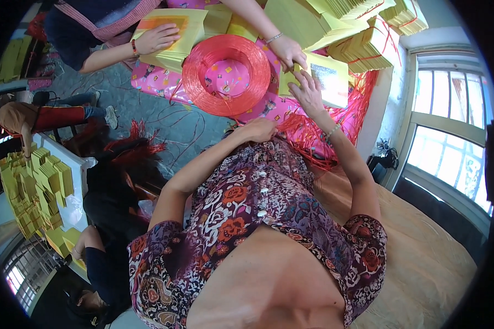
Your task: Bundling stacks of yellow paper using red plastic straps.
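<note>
My right hand (306, 94) reaches forward with its fingers stretched out, touching the near left part of a yellow paper sheaf (337, 90) that bears a silver patch. A co-worker's hand (289, 52) meets the same sheaf just beyond my fingertips. Close to my waist, my left hand (259, 130) is curled closed at the table's near edge. Loose red plastic strands (299, 129) start beside its fingertips, but what the fingers hold is hidden. Ahead of it lies a big coil of red plastic twine (189, 74) on the pink patterned table cover (153, 81).
Across the table, the co-worker's other hand (158, 39) rests on yellow paper with an orange patch. Tied yellow paper bundles (368, 46) are stacked at the far right, near a barred window (444, 98). Leftward, people sit by a white table (78, 205) piled with yellow bundles.
</note>
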A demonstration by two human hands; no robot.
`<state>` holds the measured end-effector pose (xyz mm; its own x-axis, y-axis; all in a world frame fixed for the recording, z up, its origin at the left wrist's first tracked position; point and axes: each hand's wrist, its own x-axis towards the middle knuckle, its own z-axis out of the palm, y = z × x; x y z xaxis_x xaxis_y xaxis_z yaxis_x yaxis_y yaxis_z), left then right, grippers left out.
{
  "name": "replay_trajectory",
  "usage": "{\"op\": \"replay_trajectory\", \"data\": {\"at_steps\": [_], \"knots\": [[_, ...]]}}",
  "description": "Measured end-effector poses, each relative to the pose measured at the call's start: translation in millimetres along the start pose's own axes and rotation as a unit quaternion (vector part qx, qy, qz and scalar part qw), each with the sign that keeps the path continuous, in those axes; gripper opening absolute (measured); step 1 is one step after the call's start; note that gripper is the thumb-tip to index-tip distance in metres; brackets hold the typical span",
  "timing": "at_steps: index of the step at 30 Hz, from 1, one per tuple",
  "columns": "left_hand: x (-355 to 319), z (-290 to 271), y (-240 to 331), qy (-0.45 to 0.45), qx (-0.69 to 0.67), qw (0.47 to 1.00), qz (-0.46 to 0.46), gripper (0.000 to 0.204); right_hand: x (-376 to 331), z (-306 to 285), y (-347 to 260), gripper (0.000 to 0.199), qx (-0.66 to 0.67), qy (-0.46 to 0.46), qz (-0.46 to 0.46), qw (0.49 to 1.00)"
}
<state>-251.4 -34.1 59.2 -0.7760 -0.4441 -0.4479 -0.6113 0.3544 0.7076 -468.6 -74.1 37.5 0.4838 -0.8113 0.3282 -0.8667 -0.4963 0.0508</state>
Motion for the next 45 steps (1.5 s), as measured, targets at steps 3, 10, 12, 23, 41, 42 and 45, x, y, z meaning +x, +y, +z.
{"op": "replay_trajectory", "data": {"at_steps": [3, 10, 12, 23, 41, 42, 45], "knots": [[-1.2, -1.9, 1.8, -0.003, 0.005, 1.000, 0.001, 0.026, 3.3, -0.6, -4.6, 0.021, -0.023, -0.014, -0.001, 1.000], [-1.9, -2.5, 0.8, 0.015, 0.002, 1.000, 0.000, 0.025, 5.7, 0.6, -7.3, 0.016, 0.004, 0.018, 0.026, 0.999], [-0.8, -1.2, -1.2, 0.014, 0.003, 1.000, -0.005, 0.024, 6.3, 0.2, -7.2, 0.017, 0.009, 0.016, 0.028, 0.999], [0.6, -5.6, 2.9, -0.008, 0.002, 1.000, -0.020, 0.026, 7.9, -19.0, -2.2, 0.038, 0.019, -0.048, 0.023, 0.998], [1.1, 0.8, -2.5, 0.002, -0.004, 1.000, -0.010, 0.024, 3.1, -8.5, -1.4, 0.035, -0.002, -0.067, 0.000, 0.998], [0.8, 0.9, -2.7, 0.002, -0.004, 1.000, -0.010, 0.024, 3.5, -9.8, -1.0, 0.034, 0.003, -0.055, 0.002, 0.998], [0.3, 0.9, -2.6, 0.012, -0.005, 1.000, -0.003, 0.024, 5.2, -11.2, -1.0, 0.032, -0.005, -0.053, -0.011, 0.999]]}}
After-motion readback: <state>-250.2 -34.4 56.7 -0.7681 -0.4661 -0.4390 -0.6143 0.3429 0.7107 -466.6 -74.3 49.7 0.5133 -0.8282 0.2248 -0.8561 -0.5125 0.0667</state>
